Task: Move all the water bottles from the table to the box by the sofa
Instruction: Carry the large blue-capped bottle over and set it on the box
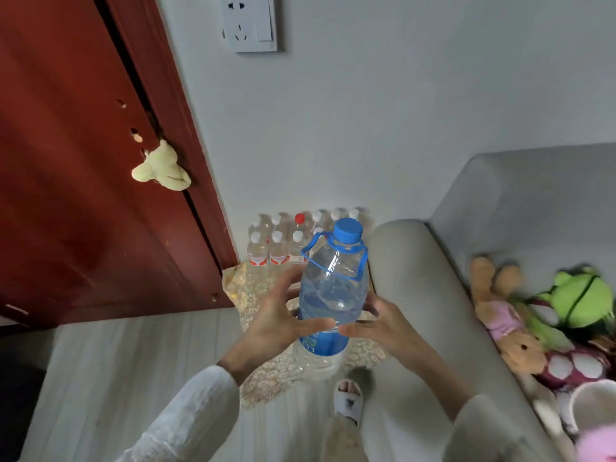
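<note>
A large clear water bottle (pixel 333 288) with a blue cap, blue carry handle and blue label is upright in the air in front of me. My left hand (pixel 276 315) grips its left side, and my right hand (pixel 380 323) holds the right side at the label. Below the bottle lies a patterned yellowish box or cloth-lined container (pixel 253 295) on the floor between the door and the sofa arm; its shape is mostly hidden. Behind it, a shrink-wrapped pack of small bottles (pixel 286 241) stands against the wall.
A red-brown door (pixel 83 178) stands at the left with a pale soft toy (pixel 161 166) on it. The grey sofa (pixel 433 268) fills the right, with several plush toys (pixel 540 315) on the seat. My slippered foot (pixel 348 400) is on the light wood floor.
</note>
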{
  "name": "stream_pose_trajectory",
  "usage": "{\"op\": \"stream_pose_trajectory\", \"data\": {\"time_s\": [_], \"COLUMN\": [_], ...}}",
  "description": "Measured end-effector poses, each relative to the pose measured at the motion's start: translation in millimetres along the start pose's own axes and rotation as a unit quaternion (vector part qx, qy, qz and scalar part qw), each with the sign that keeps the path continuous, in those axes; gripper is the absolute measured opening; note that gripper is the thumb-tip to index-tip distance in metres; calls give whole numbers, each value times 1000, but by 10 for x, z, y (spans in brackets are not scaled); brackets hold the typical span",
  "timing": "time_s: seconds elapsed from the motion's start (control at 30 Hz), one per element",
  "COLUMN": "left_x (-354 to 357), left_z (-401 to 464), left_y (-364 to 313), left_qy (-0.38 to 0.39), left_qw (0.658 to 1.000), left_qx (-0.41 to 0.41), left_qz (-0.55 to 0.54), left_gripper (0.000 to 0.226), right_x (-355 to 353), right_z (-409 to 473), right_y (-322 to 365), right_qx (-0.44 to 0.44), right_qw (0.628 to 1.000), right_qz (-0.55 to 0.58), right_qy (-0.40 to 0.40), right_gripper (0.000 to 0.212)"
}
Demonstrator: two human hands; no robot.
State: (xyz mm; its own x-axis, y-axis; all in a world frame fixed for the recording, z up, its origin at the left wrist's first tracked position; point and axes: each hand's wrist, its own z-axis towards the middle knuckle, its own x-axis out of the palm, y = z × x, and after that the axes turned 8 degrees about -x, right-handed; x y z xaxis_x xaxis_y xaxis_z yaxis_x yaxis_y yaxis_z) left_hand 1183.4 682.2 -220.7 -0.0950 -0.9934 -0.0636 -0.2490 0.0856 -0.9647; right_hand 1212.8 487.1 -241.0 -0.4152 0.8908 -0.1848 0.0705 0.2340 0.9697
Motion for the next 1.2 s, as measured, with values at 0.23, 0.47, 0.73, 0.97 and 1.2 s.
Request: {"op": "stream_pose_trajectory", "data": {"time_s": [0.23,0.47,0.73,0.97,1.2], "left_x": [381,654,759,752,704], "left_z": [1412,2530,3309,3535,3658], "left_y": [407,911,1604,1890,1927], "left_qy": [-20,-27,-47,-70,-94], "left_qw": [996,992,988,985,979], "left_qx": [-84,-122,-114,-118,-130], "left_qz": [4,19,92,109,125], "left_gripper": [83,79,81,79,82], "right_x": [-846,-1354,-1490,-1455,-1428], "right_z": [1227,2251,2849,3105,3284], "right_y": [-754,-1544,-2430,-2756,-2796], "right_qx": [55,49,44,37,40], "right_qw": [996,994,994,993,992], "right_qz": [0,-23,-10,-5,2], "right_qy": [66,99,95,112,123], "right_gripper": [68,76,71,75,76]}}
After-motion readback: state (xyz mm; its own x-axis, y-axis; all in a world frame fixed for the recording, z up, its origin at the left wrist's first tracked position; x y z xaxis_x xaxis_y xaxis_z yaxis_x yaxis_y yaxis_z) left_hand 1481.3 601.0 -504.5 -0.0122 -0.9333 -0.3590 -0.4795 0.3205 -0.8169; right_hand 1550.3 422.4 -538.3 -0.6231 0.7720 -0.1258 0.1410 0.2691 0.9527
